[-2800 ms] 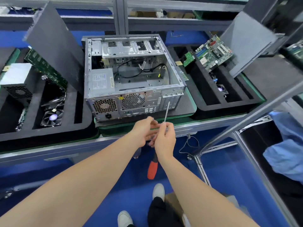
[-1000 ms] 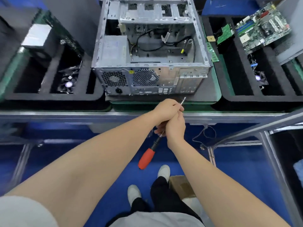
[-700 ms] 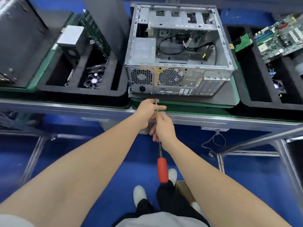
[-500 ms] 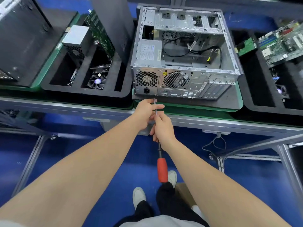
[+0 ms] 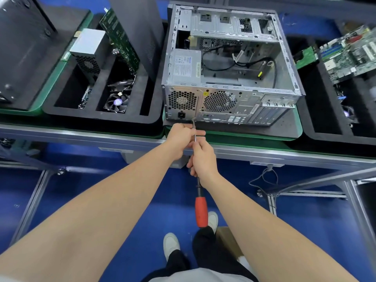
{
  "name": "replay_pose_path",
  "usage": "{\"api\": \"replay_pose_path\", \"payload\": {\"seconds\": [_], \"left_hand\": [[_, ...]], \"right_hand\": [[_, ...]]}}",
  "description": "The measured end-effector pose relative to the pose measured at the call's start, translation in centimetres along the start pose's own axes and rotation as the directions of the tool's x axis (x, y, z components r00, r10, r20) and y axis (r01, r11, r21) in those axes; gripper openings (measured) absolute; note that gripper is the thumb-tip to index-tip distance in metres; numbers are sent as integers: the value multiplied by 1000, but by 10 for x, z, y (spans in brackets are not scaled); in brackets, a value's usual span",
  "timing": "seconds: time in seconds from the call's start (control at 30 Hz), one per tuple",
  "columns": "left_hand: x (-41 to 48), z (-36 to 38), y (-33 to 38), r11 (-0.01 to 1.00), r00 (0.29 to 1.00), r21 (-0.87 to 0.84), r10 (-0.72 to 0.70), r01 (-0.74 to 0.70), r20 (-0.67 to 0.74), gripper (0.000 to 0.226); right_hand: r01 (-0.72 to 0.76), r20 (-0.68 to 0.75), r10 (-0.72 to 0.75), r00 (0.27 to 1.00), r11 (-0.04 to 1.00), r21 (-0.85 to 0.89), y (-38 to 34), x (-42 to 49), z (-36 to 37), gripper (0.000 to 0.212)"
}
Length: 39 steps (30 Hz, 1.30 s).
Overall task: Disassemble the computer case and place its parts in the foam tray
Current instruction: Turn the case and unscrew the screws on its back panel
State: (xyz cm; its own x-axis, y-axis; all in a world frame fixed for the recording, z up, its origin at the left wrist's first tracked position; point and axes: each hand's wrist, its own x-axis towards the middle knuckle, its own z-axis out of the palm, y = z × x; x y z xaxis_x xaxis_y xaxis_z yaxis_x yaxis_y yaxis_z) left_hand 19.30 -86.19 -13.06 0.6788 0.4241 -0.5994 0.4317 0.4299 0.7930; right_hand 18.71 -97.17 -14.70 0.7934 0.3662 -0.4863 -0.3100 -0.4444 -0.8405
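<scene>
Since half a second ago the screwdriver (image 5: 195, 137) tip has come up against the rear panel of the computer case (image 5: 230, 64), just beside the power socket at its lower edge. Left hand (image 5: 182, 137) has its fingers (image 5: 198, 132) pinched together on the metal shaft near the tip; right hand (image 5: 203, 157) has its fingers wrapped shut around the shaft lower down, with the red handle hanging below the wrist. Open-sided, the case lies on a green mat (image 5: 293, 133) at the counter (image 5: 81, 137) front edge. One foam tray (image 5: 97, 116) sits just to its left, holding a fan (image 5: 117, 102) and a power supply (image 5: 87, 49); another foam tray (image 5: 325, 137) to the right carries a motherboard (image 5: 350, 55).
</scene>
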Motion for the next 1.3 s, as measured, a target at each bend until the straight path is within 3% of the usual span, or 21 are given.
{"api": "replay_pose_path", "payload": {"seconds": [0.63, 0.83, 0.93, 1.03, 1.13, 1.2, 1.3], "left_hand": [[6, -2, -8, 999, 997, 37, 27, -25, -65, 19], [7, 0, -12, 999, 995, -28, 21, -23, -94, 14], [7, -1, -13, 998, 990, 66, 11, -2, -141, 8], [4, -5, -12, 996, 990, 87, -18, 31, -138, 14], [3, -3, -6, 994, 989, 82, -56, 68, -138, 18], [2, 2, -2, 991, 982, 44, -121, 128, -148, 19], [-5, 7, 3, 981, 972, 10, -191, 194, -139, 22]], "right_hand": [[2, -36, 0, 999, 998, 58, 7, 1, 8, 31], [8, -102, -8, 995, 1000, 2, 6, 4, 10, 27], [-14, -128, 20, 992, 999, 47, 7, 5, 16, 27], [-129, 43, 122, 992, 932, 338, 7, 3, 17, 31], [-322, 328, 138, 934, 720, 615, 16, -1, 9, 37], [-399, 445, 97, 890, 636, 660, 28, -6, 3, 41], [-475, 558, 56, 828, 598, 645, 42, -17, -1, 45]]}}
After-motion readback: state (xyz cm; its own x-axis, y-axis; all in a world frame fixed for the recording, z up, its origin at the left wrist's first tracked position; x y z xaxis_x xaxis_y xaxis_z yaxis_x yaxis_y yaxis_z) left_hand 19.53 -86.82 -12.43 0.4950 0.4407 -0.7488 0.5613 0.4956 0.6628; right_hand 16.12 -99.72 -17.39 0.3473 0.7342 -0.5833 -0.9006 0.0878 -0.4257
